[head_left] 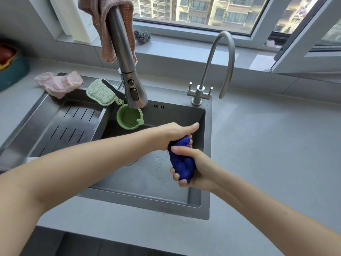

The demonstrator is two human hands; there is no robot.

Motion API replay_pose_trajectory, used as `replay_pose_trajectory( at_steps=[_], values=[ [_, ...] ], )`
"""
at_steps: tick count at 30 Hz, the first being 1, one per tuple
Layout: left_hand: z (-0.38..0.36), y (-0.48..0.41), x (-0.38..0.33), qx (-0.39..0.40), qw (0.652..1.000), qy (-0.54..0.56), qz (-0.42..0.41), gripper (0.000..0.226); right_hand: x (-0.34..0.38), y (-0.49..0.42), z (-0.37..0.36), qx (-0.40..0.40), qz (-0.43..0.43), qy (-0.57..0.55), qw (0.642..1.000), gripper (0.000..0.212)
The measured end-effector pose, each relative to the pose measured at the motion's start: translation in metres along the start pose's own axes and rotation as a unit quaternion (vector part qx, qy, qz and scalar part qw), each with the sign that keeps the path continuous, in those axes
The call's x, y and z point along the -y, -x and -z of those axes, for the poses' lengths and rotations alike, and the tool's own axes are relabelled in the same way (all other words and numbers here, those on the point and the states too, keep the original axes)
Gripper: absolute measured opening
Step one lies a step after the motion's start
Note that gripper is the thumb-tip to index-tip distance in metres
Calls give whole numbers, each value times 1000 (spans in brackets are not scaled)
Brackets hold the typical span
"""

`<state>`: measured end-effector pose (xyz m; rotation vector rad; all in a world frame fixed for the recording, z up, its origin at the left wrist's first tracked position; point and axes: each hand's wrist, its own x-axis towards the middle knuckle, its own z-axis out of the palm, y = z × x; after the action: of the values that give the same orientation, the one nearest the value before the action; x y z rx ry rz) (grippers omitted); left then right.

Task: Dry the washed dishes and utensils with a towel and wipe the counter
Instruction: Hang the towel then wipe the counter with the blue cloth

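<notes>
Both hands wring the blue towel [181,161] over the sink [207,163] — the left hand [177,133] grips its top, the right hand [193,168] curls round its lower end; the step looks like squeezing out water; next, likely unfolding it to wipe the counter [276,145].

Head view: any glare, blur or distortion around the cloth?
Head view: soft daylight, no glare on the blue cloth, sharp between left hand and right hand over the sink; the wide angle bows the window frame and stretches the forearms.
</notes>
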<state>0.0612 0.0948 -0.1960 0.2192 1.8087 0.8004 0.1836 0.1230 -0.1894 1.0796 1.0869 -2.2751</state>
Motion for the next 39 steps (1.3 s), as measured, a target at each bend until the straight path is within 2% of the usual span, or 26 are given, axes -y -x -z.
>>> replay_pose_trajectory(
  at_steps=[3, 6, 11, 13, 16, 19, 23, 25, 27, 30, 33, 35, 36, 39],
  values=[
    [6, 5, -1, 64, 995, 64, -44, 51, 0, 5, 4, 2, 25, 6, 1000, 48],
    [13, 11, 2, 105, 990, 80, -54, 53, 0, 9, 13, -33, 60, 29, 997, 51],
    [21, 20, 14, 148, 986, 61, -51, 50, 0, 22, 34, -72, 181, 118, 974, 33],
    [21, 24, 19, 164, 981, 71, -76, 47, 2, 27, 38, -87, 193, 141, 967, 26],
    [24, 26, 26, 184, 971, 102, -113, 41, 6, 36, 45, -87, 163, 71, 980, 21],
    [25, 24, 31, 191, 959, 169, -121, 47, 3, 41, 52, -162, 183, 109, 964, 20],
    [17, 22, 35, 172, 960, 212, -69, 29, -9, 45, 51, -241, 285, 84, 924, 15],
    [12, 20, 39, 159, 970, 181, -33, 27, -15, 45, 49, -246, 345, 84, 902, 19],
    [8, 19, 41, 146, 984, 93, -36, 28, -19, 44, 49, -233, 376, 61, 895, 22],
    [-1, 22, 40, 129, 991, 3, -44, 40, -22, 46, 56, -188, 362, -64, 911, 19],
    [-10, 28, 33, 146, 981, -75, -103, 57, -24, 61, 69, -156, 364, -128, 909, 26],
    [-20, 32, 24, 185, 969, -87, -142, 74, -20, 82, 78, -143, 380, -122, 906, 30],
    [-29, 35, 16, 214, 961, -75, -158, 75, -16, 97, 84, -142, 393, -114, 901, 30],
    [-67, 39, -19, 263, 946, -17, -189, 62, 7, 148, 105, -154, 448, -78, 877, 27]
  ],
)
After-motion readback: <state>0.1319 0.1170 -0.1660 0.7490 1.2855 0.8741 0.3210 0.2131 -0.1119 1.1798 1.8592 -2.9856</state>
